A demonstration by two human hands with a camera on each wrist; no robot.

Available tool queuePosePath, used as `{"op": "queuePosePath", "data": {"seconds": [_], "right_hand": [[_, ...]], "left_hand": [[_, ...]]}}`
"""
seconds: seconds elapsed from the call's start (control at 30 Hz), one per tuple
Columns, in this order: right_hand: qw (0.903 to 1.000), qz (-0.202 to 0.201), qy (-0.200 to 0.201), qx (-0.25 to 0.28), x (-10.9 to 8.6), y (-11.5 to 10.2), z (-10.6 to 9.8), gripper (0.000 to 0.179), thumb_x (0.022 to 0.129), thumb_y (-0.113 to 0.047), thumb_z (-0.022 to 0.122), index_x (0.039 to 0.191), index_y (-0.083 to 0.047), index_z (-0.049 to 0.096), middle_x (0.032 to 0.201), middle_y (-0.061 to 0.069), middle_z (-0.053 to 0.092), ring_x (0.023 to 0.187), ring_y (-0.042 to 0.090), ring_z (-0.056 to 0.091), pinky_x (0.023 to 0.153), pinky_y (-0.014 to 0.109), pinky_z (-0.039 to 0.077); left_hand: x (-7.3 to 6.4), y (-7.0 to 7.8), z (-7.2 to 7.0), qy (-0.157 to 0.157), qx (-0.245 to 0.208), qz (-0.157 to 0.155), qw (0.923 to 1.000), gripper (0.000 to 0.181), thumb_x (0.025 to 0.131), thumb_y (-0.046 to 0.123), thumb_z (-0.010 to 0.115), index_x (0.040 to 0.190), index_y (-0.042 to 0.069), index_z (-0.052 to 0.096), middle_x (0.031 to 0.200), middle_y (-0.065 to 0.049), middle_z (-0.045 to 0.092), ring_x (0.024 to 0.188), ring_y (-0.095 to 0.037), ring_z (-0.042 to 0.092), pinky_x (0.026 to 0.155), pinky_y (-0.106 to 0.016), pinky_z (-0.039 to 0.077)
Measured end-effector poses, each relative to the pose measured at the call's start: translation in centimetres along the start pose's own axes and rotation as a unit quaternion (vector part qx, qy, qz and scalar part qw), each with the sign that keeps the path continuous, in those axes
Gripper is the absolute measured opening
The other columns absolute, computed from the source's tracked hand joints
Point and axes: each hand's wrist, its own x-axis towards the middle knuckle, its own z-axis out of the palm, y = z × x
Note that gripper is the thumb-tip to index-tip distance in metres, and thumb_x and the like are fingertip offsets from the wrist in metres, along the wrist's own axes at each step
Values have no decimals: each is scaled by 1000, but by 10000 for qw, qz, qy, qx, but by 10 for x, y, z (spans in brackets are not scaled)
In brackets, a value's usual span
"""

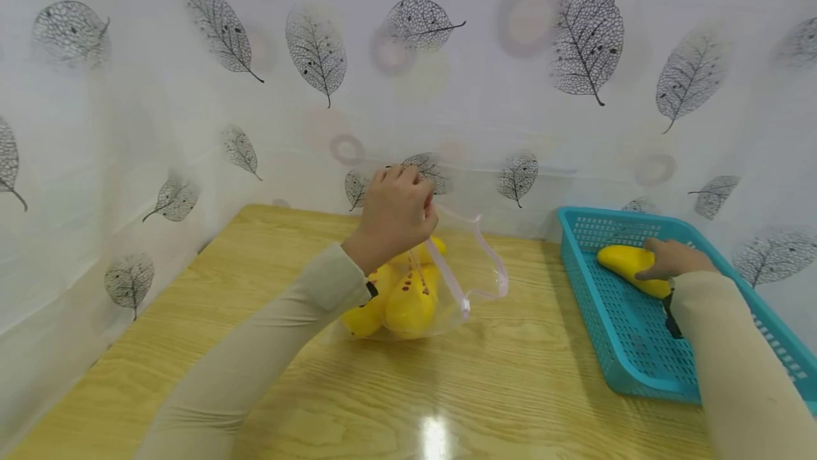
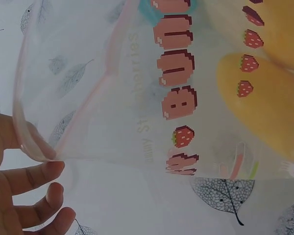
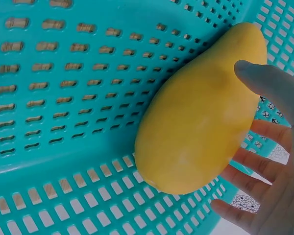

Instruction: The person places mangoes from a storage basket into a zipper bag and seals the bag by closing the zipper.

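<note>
With thumb and forefinger, my left hand pinches the top edge of a clear zip bag printed with pink lettering and strawberries. Its pink-edged mouth gapes toward the right, and a zip slider sits at the low corner. Several yellow mangoes lie inside the bag on the table. Over at the right, my right hand grips another yellow mango in a turquoise basket. The thumb lies on one side of that mango and the fingers on the other, partly hidden behind it.
A wood-grain table carries both the bag and the basket. Behind it and along the left hangs a pale curtain with a leaf pattern. The basket has raised, perforated walls.
</note>
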Motion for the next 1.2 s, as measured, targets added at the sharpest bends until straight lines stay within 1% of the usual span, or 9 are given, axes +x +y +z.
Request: {"op": "queuePosePath", "data": {"seconds": [0.2,0.33,0.43,0.6,0.77,1.0,1.1,1.2], "right_hand": [[10000,-5,22,-37,1,1,1,88,74,-50,68,126,14,39,121,43,44,101,57,46,71,62,45],[10000,52,28,-24,2,1,3,87,74,-49,68,126,14,38,122,43,43,103,58,45,74,64,43],[10000,78,39,31,3,2,5,88,74,-49,69,127,14,38,122,43,42,104,59,43,76,66,42],[9999,57,29,90,7,5,8,88,74,-49,69,126,14,37,120,43,44,102,58,45,75,67,41],[9998,97,-26,167,11,10,11,92,72,-51,70,127,14,35,119,43,44,100,56,47,74,67,41],[9991,231,-109,327,14,11,15,98,69,-53,72,129,13,31,115,41,47,95,50,51,76,69,39],[9992,214,-73,328,14,11,17,99,68,-52,72,130,13,30,114,41,49,94,49,53,75,68,40],[9990,276,-115,343,15,12,18,102,68,-53,72,131,13,27,116,42,47,95,50,52,75,66,41]], "left_hand": [[0,0,-1,-60,93,25,9999,17,82,19,56,66,16,52,78,-1,56,77,-23,52,76,-36,42],[1,0,-2,-115,98,28,9999,17,83,20,56,66,16,52,78,-2,56,78,-23,51,78,-37,42],[1,0,-1,-100,92,35,9999,18,83,20,56,66,16,52,78,-2,56,78,-23,51,78,-37,42],[1,0,0,-46,120,45,9999,18,82,20,57,65,16,53,78,-1,56,78,-23,51,78,-37,42],[1,0,1,-49,136,32,9999,18,82,20,57,66,16,53,78,-1,56,77,-23,51,77,-36,42],[2,0,1,-136,134,-12,9998,18,83,21,56,66,17,52,79,-1,56,78,-23,51,77,-36,41],[2,0,1,-139,121,-13,9998,18,83,21,56,65,17,52,79,-1,56,78,-22,51,77,-36,41],[1,0,1,-117,119,-4,9999,18,83,21,56,65,17,52,78,-1,56,78,-23,51,78,-36,41]]}}
